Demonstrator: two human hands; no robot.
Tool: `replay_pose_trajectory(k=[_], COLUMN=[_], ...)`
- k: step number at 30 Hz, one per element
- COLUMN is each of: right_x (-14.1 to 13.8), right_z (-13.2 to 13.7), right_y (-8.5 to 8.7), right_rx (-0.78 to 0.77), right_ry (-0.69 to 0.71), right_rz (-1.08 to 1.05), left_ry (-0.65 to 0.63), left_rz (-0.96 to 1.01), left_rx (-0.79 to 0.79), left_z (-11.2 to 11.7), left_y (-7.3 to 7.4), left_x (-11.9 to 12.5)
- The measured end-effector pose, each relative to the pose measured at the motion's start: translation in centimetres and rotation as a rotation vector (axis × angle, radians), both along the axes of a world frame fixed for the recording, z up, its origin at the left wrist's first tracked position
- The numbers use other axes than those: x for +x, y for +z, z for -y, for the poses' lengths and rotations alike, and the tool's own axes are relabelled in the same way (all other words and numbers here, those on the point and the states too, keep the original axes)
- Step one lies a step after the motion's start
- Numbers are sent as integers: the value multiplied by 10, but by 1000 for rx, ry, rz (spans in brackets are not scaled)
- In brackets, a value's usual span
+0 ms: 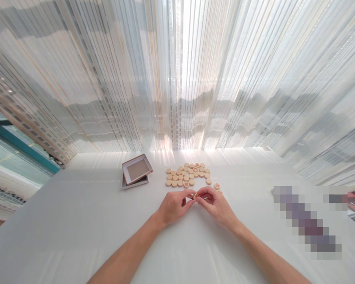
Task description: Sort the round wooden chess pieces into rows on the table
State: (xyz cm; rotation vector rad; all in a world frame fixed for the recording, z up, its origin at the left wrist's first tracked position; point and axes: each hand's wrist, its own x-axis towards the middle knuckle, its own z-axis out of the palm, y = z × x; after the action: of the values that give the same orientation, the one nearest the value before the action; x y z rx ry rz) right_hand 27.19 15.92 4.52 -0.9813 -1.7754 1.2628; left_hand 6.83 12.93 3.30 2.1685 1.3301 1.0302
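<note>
Between my two hands, over the near side of the table, is one xiangqi piece [195,196], a round pale wooden disc with red marking. My left hand [173,207] pinches it from the left with thumb and forefinger. From the right, the fingertips of my right hand [214,203] close on the same piece. Just beyond my hands lies a cluster of xiangqi pieces [180,178], most with blank faces up and a few showing red characters. One loose red-marked piece [217,185] lies past my right hand; another beside it is partly hidden by my fingers.
An open box [135,186] with its lid [150,170] resting tilted on top stands left of the pieces. The white table [91,221] ends at a striped translucent curtain [177,79]. A pixelated area covers something at the right.
</note>
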Motion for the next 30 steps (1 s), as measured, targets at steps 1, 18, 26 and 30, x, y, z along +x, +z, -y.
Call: replay_pose_trajectory(k=[1,18,26,30], right_x=[0,-2,-1,0], right_z=[0,1,1,0], right_y=[0,3,2,1], right_rx=[-1,-43,-36,-13], right_ry=[-7,-3,20,2], right_rz=[7,-18,-26,6], left_ry=[-3,-5,8,15], left_rz=[-1,-30,-24,-12], left_rx=[4,13,7,9], left_z=[0,0,0,-1], left_y=[0,-1,0,0], left_x=[0,0,0,1])
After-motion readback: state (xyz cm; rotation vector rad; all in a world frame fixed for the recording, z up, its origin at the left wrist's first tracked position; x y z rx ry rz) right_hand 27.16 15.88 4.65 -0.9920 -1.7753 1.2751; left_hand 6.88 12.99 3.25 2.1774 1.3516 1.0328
